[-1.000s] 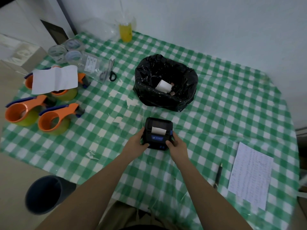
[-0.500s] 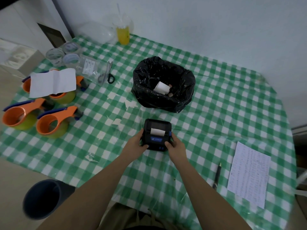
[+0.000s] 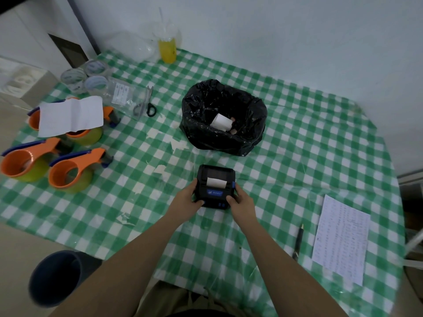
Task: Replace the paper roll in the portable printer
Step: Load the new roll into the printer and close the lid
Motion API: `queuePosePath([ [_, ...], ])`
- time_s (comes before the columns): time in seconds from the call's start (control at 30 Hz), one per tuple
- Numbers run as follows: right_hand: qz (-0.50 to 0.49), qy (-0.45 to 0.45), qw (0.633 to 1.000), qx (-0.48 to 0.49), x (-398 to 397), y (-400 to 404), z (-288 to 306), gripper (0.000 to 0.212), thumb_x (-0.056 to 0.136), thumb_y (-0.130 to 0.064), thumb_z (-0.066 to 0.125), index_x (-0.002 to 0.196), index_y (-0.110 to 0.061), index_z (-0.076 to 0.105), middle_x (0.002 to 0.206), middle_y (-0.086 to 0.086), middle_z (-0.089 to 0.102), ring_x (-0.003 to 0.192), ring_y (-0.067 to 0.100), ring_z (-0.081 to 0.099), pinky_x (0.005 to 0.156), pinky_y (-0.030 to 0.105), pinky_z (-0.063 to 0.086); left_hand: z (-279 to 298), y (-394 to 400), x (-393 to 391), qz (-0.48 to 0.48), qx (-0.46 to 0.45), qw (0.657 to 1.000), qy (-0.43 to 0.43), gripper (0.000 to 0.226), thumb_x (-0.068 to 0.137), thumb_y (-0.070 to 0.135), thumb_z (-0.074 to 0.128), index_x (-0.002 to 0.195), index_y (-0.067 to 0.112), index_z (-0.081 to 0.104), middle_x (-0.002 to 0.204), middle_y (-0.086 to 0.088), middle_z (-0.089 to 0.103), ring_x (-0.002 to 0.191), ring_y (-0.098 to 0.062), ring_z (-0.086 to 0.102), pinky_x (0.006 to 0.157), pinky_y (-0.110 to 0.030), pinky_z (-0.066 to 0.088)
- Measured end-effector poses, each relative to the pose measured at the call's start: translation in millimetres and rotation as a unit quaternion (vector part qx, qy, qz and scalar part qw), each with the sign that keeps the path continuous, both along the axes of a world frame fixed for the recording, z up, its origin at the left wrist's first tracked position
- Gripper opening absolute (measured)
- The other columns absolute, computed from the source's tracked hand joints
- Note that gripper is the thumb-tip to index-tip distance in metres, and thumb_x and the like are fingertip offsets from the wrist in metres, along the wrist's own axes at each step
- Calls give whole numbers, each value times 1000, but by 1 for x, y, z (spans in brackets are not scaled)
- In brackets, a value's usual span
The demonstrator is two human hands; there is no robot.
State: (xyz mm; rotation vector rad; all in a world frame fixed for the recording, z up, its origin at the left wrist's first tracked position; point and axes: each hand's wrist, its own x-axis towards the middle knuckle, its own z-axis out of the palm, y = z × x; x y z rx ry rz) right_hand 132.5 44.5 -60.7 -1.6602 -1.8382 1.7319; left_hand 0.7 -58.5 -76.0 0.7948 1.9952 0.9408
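Note:
A small black portable printer [image 3: 215, 179] lies flat on the green checked tablecloth [image 3: 297, 143], lid closed, with a white strip of paper [image 3: 216, 182] sticking out of its slot. My left hand [image 3: 186, 199] grips its left side and my right hand [image 3: 240, 200] grips its right side, thumbs on the front edge. Behind the printer stands a black bin bag [image 3: 201, 124] with a white paper roll [image 3: 220, 122] lying inside it.
Three orange tape dispensers [image 3: 68, 172] and a white sheet [image 3: 71, 115] sit at the left, with scissors [image 3: 148, 104] and tape rolls [image 3: 91, 76] behind. A yellow drink cup [image 3: 167, 48] stands at the back. A pen [image 3: 298, 241] and printed sheet [image 3: 341, 239] lie at the right. A grey bin [image 3: 55, 277] is below left.
Both hands keep their hold on the printer, which stays in the same spot on the table. Only the camera view shifts slightly.

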Motion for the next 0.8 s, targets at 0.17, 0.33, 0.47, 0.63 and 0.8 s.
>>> queuePosePath([
  [0.17, 12, -3, 1000, 9, 0, 0, 0, 52, 93, -3, 50, 141, -14, 37, 139, 13, 51, 127, 28, 48, 106, 41, 41, -2, 0, -1, -3, -3, 1000, 6, 72, 82, 0, 60, 143, 15, 25, 137, -11, 52, 127, -24, 48, 94, -24, 38],
  [0.33, 13, 1, 1000, 5, 0, 0, 1, 52, 93, -2, 50, 141, -13, 37, 141, 12, 49, 130, 27, 46, 108, 41, 40, -2, 0, -1, -5, -7, 1000, 4, 71, 82, 0, 60, 143, 15, 25, 137, -10, 51, 128, -24, 46, 95, -25, 38],
  [0.47, 11, -1, 1000, 4, 0, 1, 1, 52, 93, -2, 51, 141, -13, 37, 140, 12, 49, 129, 27, 47, 107, 40, 40, -3, 0, -2, -7, -13, 1000, 2, 72, 83, 1, 60, 143, 16, 23, 138, -10, 50, 129, -25, 46, 100, -32, 40],
  [0.63, 10, -5, 1000, 5, 0, 1, 1, 52, 93, -3, 51, 141, -15, 37, 140, 12, 50, 128, 28, 47, 107, 42, 41, -3, 0, -2, -7, -17, 1000, 9, 73, 83, 2, 60, 144, 14, 22, 139, -12, 50, 128, -27, 47, 101, -37, 42],
  [0.8, 13, -7, 1000, 8, 0, 1, 0, 52, 93, -4, 51, 142, -17, 37, 140, 12, 51, 128, 28, 48, 106, 41, 42, -4, 0, -2, -6, -19, 1000, 12, 72, 83, 3, 60, 144, 16, 22, 138, -11, 50, 127, -26, 47, 98, -31, 41],
])
